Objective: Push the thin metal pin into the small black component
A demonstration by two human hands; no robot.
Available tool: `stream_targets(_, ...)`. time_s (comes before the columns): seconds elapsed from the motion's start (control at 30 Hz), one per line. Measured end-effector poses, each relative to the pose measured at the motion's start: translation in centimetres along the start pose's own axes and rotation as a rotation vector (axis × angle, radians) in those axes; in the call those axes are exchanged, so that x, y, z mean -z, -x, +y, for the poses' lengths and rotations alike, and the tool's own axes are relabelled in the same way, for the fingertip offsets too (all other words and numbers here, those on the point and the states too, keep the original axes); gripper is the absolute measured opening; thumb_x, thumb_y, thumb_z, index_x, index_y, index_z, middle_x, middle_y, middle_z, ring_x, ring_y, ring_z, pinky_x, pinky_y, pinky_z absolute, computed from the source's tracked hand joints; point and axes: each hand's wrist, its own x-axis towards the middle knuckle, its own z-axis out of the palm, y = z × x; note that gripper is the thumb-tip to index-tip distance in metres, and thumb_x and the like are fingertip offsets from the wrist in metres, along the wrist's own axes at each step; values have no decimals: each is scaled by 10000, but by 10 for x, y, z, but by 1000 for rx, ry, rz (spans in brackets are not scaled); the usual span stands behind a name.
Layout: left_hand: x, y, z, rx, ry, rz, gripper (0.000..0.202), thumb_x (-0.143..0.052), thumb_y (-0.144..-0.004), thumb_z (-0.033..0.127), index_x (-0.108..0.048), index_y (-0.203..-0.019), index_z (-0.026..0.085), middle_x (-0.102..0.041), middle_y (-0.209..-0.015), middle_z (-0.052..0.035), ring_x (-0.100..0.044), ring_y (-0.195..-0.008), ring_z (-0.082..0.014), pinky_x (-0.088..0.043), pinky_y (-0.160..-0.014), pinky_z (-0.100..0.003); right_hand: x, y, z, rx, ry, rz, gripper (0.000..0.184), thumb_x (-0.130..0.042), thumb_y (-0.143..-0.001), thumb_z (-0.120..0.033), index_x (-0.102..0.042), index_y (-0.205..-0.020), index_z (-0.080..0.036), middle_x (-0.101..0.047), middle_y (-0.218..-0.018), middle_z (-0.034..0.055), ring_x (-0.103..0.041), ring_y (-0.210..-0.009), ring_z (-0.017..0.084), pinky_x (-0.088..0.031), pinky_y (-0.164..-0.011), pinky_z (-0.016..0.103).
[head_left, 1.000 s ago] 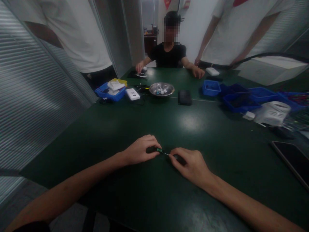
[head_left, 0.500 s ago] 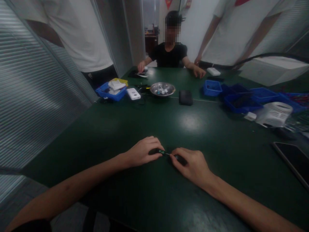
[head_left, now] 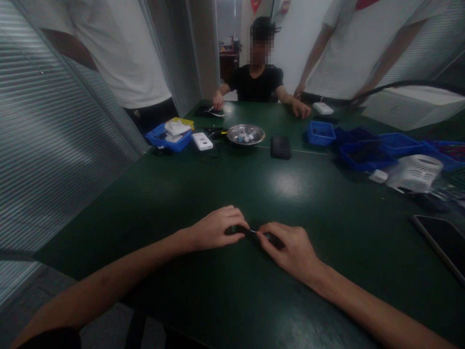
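My left hand (head_left: 218, 227) is closed, thumb and fingers pinching a small dark green piece (head_left: 237, 230). Its exact kind is too small and shaded to tell. From it a thin metal rod (head_left: 253, 231) runs across the short gap toward my right hand (head_left: 292, 245). There, my right thumb and forefinger close on the rod's other end. Both hands are low over the near middle of the dark green table (head_left: 203, 184), fingertips almost meeting. What lies inside the right palm is in shadow.
A metal dish (head_left: 246, 141) with small white parts stands farther off, a white power bank (head_left: 202, 141) and blue basket (head_left: 169, 141) to its left. Right are a black box (head_left: 280, 147), blue trays (head_left: 321, 134) and a phone (head_left: 441, 242). Several people are around the table.
The green piece shows less between my left fingers, as if turned or covered. My hands have hardly moved. Across the table, the seated person's hand has shifted slightly right.
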Motion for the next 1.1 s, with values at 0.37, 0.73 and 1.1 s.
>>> stream_targets(0.37, 76, 42, -77, 228, -67, 128, 311, -553, -1010, 234, -692, -1287, 259, -642, -1260, -88, -602, -1172, -225, -470, -1032, -394, 0, 4, 3, -15, -11, -12, 253, -517, -1028, -345, -726, -983, -210, -736, -843, 30, -676, -658, 146, -511, -620, 251)
stream_targets(0.73, 138, 115, -148, 703, -319, 502, 459, -719, -851, 436, -701, -1259, 226, -689, -1175, -100, -654, -1005, -248, -508, -870, -337, 4, 7, 0, -3, -38, -15, 252, -519, -1033, -344, -725, -998, -204, -740, -860, 41, -677, -662, 145, -529, -597, 236)
stream_targets(1.1, 149, 124, -142, 1013, -276, 642, 266, -764, -774, 441, -759, -906, 209, -750, -895, -74, -674, -742, -228, -472, -603, -293, 5, 8, 0, 4, -24, -24, 258, -511, -1040, -351, -721, -1015, -203, -740, -872, 39, -674, -666, 143, -531, -619, 248)
